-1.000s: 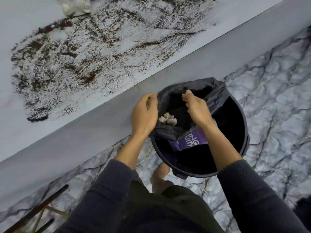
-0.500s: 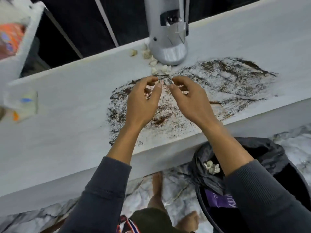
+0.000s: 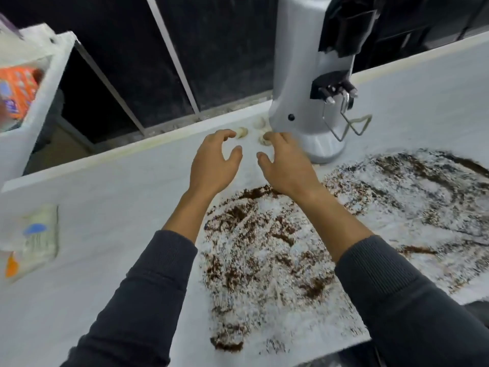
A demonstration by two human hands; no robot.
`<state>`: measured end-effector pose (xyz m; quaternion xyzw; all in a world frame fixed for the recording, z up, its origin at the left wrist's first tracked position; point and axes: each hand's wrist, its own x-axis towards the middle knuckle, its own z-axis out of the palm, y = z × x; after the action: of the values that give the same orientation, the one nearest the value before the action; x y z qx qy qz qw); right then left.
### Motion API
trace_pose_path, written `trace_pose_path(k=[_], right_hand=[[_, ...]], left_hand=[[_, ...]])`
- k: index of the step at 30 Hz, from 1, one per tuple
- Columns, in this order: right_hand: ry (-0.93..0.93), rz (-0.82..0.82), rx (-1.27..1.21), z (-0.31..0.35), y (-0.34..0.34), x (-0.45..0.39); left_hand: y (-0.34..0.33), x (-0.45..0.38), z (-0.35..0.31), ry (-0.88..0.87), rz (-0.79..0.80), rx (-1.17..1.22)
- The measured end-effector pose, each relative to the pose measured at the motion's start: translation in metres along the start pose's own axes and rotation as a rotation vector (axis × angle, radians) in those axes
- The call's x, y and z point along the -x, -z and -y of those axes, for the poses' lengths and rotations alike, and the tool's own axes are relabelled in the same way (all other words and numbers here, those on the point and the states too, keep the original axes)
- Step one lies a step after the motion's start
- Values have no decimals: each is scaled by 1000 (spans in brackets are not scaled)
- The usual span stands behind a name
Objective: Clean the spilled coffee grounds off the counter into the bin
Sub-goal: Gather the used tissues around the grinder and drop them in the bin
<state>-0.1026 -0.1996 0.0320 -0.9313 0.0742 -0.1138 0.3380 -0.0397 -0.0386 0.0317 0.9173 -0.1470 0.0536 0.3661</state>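
my left hand (image 3: 211,165) and right hand (image 3: 284,165) hover side by side over the counter (image 3: 105,207), fingers loosely curved and apart, gripping nothing. small crumpled tissue balls (image 3: 242,132) lie just past my fingertips, beside the grinder (image 3: 304,88). the coffee grounds (image 3: 264,247) spread under my wrists and off to the right.

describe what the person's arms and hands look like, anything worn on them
Both arms wear dark charcoal ribbed-knit sleeves, left sleeve and right sleeve, pushed up to mid-forearm. The left hand and right hand are bare: no gloves, rings or watch visible.
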Motion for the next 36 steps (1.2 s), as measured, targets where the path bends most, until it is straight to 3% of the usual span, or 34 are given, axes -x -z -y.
trace_pose_path(k=[10, 14, 19, 22, 24, 26, 29, 31, 36], right_hand=[[-8, 88, 710, -12, -72, -111], [-1, 206, 998, -22, -88, -126], [33, 280, 1069, -25, -94, -133], [31, 227, 862, -15, -80, -134], [-7, 113, 497, -6, -61, -128], [-164, -8, 57, -2, -42, -117], [-248, -99, -344, 4, -19, -86], [-258, -124, -512, 8, -2, -55], [-301, -225, -602, 3, 57, 39]], left_hand=[[-70, -113, 62, -15, 208, -260], [-91, -129, 71, -91, 233, -367], [-103, -132, 78, -143, 202, -435], [-92, -127, 72, -60, 176, -367], [-78, -121, 63, 34, 112, -227], [-65, -107, 46, 65, 46, -10], [-53, -74, 7, 84, 0, 321], [-49, -45, -24, 144, -3, 473], [-43, 40, -114, 192, 33, 738]])
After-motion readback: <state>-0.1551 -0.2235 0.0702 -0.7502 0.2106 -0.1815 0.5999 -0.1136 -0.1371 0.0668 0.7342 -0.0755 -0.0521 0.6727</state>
